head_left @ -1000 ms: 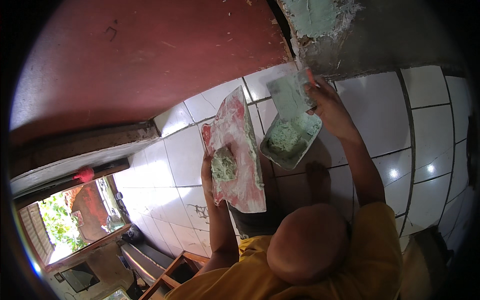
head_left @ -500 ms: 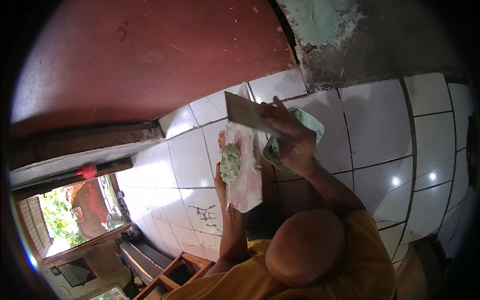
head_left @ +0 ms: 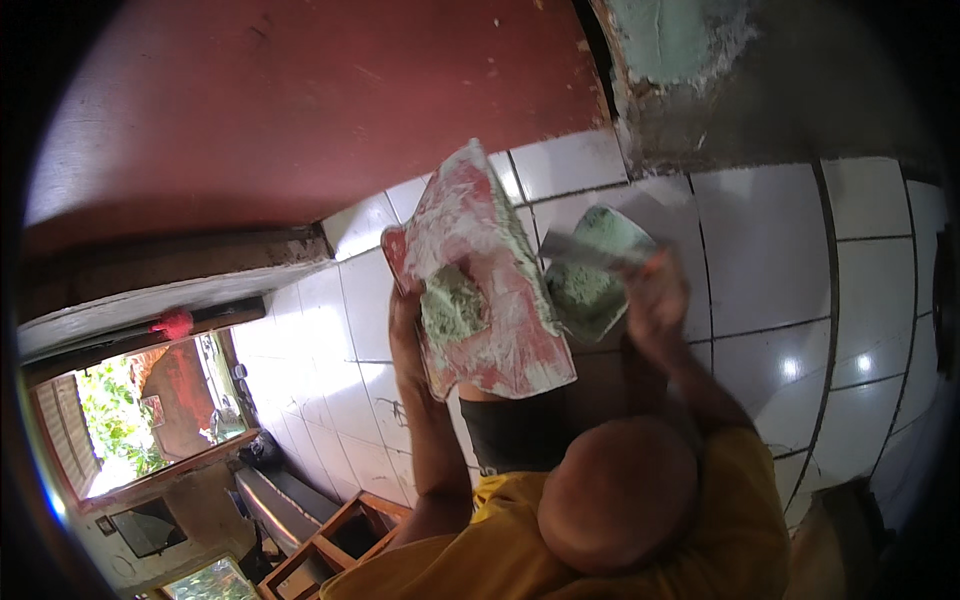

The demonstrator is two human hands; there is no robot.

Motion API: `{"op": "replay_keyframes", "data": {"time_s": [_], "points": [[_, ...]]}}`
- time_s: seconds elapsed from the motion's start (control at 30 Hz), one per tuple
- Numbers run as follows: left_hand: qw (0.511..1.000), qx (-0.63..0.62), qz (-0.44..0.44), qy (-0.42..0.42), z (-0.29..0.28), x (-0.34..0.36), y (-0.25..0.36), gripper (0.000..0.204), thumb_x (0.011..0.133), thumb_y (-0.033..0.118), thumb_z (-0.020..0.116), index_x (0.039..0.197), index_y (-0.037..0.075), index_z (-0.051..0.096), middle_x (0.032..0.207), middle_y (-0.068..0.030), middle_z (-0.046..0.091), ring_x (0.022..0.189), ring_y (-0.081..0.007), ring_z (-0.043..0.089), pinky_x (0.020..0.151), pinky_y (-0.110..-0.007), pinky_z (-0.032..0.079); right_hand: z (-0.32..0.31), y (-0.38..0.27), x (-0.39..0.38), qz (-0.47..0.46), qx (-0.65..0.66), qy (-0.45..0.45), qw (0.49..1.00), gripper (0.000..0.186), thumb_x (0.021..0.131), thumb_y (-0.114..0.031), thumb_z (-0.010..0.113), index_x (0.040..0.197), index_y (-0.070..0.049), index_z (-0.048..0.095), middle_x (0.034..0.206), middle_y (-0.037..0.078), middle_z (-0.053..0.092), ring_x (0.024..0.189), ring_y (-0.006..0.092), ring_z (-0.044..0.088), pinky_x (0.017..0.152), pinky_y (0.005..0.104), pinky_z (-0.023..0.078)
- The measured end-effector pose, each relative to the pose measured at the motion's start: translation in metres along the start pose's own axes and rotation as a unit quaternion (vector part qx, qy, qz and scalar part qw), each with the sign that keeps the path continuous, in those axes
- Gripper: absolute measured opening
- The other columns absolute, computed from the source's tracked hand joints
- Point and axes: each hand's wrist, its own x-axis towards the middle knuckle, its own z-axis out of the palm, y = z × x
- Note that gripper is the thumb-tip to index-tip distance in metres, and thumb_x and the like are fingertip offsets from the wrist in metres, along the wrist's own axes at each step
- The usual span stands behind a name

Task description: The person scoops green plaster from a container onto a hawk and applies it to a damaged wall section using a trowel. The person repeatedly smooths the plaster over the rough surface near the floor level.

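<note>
While the window (head_left: 145, 425) takes the left edge, a brown wooden frame (head_left: 325, 552) sits near left and a red wall panel (head_left: 320, 110) spans far left to centre. Left hand (head_left: 404, 315) is clamped on the left edge of the red board (head_left: 518, 300), fingers partly hidden under it. Board is smeared whitish, held up above the tiled floor (head_left: 765, 240); lump of pale green paste (head_left: 452, 308) sits on its left half. Just right of the board: tub (head_left: 615, 228), more green paste inside. Flat blade (head_left: 585, 251) crosses above the tub, nearly edge-on; can't tell if it touches the paste. Right hand (head_left: 660, 300), blurred, grips the blade's right end. Grey wall (head_left: 800, 90) far right.
</note>
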Motion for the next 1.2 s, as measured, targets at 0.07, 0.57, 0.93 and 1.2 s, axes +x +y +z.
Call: {"op": "replay_keyframes", "data": {"time_s": [0.07,0.57,0.93,1.2], "points": [[0.995,0.062,-0.062,-0.038,-0.011,0.009,-0.001,0.057,0.083,0.024,0.055,0.130,-0.004,0.039,0.119,-0.0156,0.054,0.103,-0.0223,0.056,0.089,-0.031,0.045,-0.019,-0.023,0.049,0.048,-0.011,0.019,0.999,0.036,0.091,-0.010,0.052,0.125,0.001,0.047,0.117,0.011,0.055,0.087,0.0122,0.056,0.073,0.0277,0.048],[0.944,0.186,-0.248,-0.113,-0.034,0.042,-0.004,0.054,0.083,0.010,0.055,0.130,-0.008,0.039,0.123,-0.0179,0.052,0.112,-0.0246,0.052,0.095,-0.033,0.042,-0.031,0.015,0.132,0.083,-0.082,-0.382,0.917,0.043,0.091,-0.010,0.053,0.133,-0.006,0.045,0.123,0.007,0.056,0.096,0.0098,0.056,0.083,0.0276,0.048],[0.951,0.063,-0.269,-0.138,-0.012,0.046,-0.019,0.049,0.085,0.016,0.054,0.127,-0.007,0.042,0.115,-0.0181,0.056,0.099,-0.0233,0.060,0.083,-0.033,0.052,-0.013,0.002,0.107,0.106,-0.032,-0.443,0.890,0.044,0.090,-0.003,0.051,0.132,-0.002,0.042,0.131,0.008,0.051,0.114,0.0128,0.050,0.094,0.0287,0.042],[0.956,0.013,-0.262,-0.130,-0.034,0.057,-0.032,0.045,0.089,0.015,0.049,0.129,-0.003,0.040,0.120,-0.0192,0.053,0.103,-0.0272,0.059,0.082,-0.039,0.055,0.003,-0.017,0.075,0.154,0.078,-0.443,0.880,0.045,0.089,-0.004,0.050,0.132,0.001,0.040,0.127,0.008,0.055,0.093,0.0068,0.054,0.084,0.0242,0.044]]}}
